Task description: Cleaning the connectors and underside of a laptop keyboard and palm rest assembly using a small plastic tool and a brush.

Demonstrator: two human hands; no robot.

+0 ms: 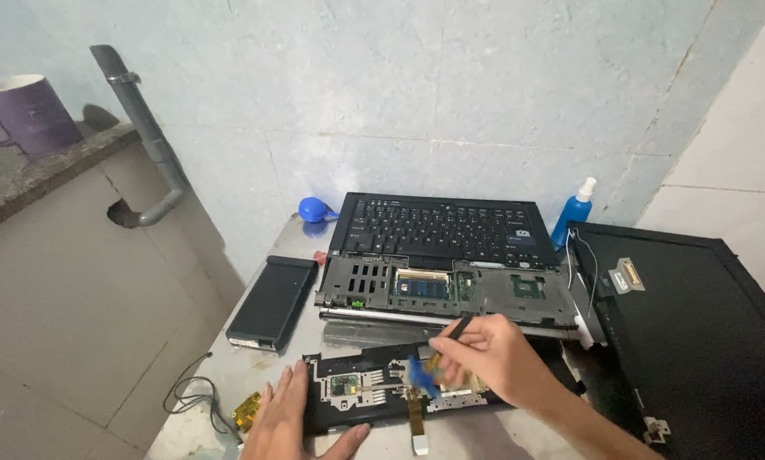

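A makeshift home repair corner — bare tiled walls, a drainpipe, a mug, a dismantled laptop.

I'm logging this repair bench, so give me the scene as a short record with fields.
Surface: small table against a tiled wall
Left hand: flat on the palmrest panel
Right hand: holds a dark brush over the panel
Behind: open laptop base, keyboard
Left side: battery, blue blower
Right side: spray bottle, lid
Ledge: purple mug
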